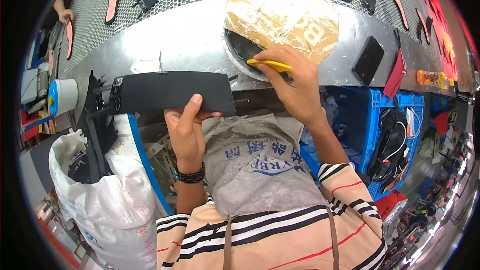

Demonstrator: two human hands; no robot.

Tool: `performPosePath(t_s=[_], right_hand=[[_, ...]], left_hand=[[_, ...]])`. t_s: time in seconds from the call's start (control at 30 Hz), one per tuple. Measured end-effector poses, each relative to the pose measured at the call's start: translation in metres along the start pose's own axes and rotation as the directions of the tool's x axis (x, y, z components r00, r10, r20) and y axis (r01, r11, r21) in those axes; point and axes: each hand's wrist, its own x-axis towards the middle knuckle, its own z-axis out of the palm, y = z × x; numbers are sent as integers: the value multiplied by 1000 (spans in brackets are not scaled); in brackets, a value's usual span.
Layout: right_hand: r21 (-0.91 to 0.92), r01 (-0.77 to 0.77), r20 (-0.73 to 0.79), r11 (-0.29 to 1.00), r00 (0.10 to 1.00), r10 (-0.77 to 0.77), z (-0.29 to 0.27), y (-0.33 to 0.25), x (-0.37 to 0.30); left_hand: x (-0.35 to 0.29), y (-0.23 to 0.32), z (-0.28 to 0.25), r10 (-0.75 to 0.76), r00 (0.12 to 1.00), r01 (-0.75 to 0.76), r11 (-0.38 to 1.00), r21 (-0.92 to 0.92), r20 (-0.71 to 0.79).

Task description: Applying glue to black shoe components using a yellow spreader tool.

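My left hand [185, 130] grips the lower edge of a flat black sheet [160, 91], thumb on top and fingers beneath. Black, glossy smears mark the sheet's left end. My right hand [298, 82] pinches a yellow scraper [271, 64] at the near side of a round tub [230, 56]. Black paste [242, 47] shows in the tub's open part. A round cardboard cover [280, 12], wrapped in clear film or tape, lies over the rest of it. My fingers partly hide the scraper, and I cannot tell whether its edge touches the paste.
Beyond the metal ledge [185, 30], a mesh belt [170, 2] carries pink insoles [114, 0] and black pieces. A phone [368, 61] lies right of the tub. A white sack [110, 205] stands left, a blue crate [367, 135] right. Another person's hand [65, 15] touches an insole.
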Motion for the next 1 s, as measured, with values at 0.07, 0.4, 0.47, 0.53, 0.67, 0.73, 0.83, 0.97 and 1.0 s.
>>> performPosePath(t_s=[0.07,0.4,0.47,0.53,0.67,0.73,0.83,0.97,1.0], right_hand=[[44,9,19,999,1000,-10,1,3,0],[630,-369,79,683,906,416,-7,-23,6],[612,-266,40,745,951,307,-1,-20,5],[506,-73,-28,859,994,102,10,-11,6],[393,34,151,919,983,-102,-1,-11,7],[391,99,229,915,953,-201,-7,-9,11],[411,144,312,900,906,-287,-15,-8,18],[451,86,91,888,986,-142,-13,-15,19],[428,111,158,897,968,-195,-14,-14,17]], left_hand=[[0,0,1,-6,999,5,1000,-16,-32],[-4,0,11,126,982,-106,983,147,-140],[-4,0,15,123,984,-103,983,152,-129],[-7,4,18,107,987,-87,983,160,-121],[-9,6,18,105,988,-88,985,148,-113],[-7,4,19,115,986,-95,982,165,-118],[-7,-2,19,99,992,-85,984,157,-79],[-9,1,27,137,986,-117,974,195,-91],[-8,1,28,152,982,-128,972,197,-110]])
